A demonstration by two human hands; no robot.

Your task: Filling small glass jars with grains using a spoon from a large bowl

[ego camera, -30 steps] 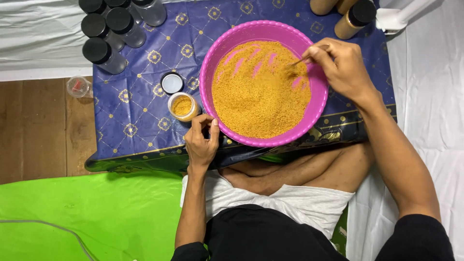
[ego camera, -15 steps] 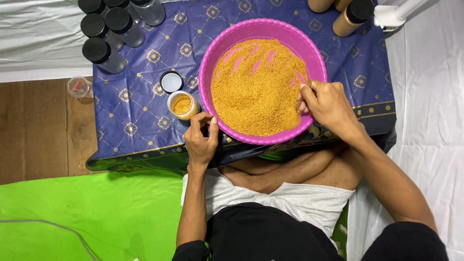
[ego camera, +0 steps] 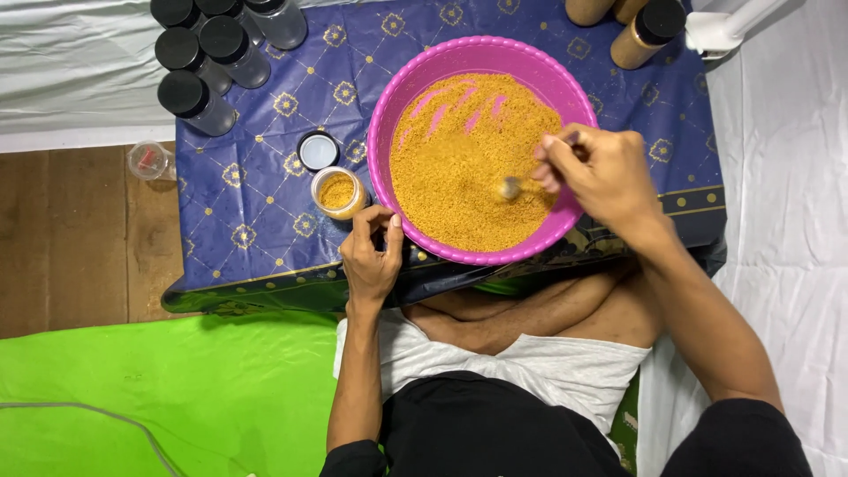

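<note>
Near the front edge of the worktop, which is draped in a dark blue patterned cloth, the left hand rests just below a small open jar partly filled with orange-yellow granules; its fingers are loosely curled with the tips near the jar's base, and whether they touch it I cannot tell. The jar's round lid lies flat just behind it. Right of the jar, and close beside it, sits a big pink basin holding a wide bed of the same granules. Over the basin's right side the right hand is pinched closed on a small spoon, whose bowl sits low over the powder.

The jar looks light, rigid and smooth-sided, probably easy to tip, so a grip round its lower wall should steady it best. The granules look dry and loose, likely to spill off a tilted spoon. The basin seems light plastic, heavier for its load.

At the back left corner stand several dark-capped jars; at the back right, filled jars.
</note>
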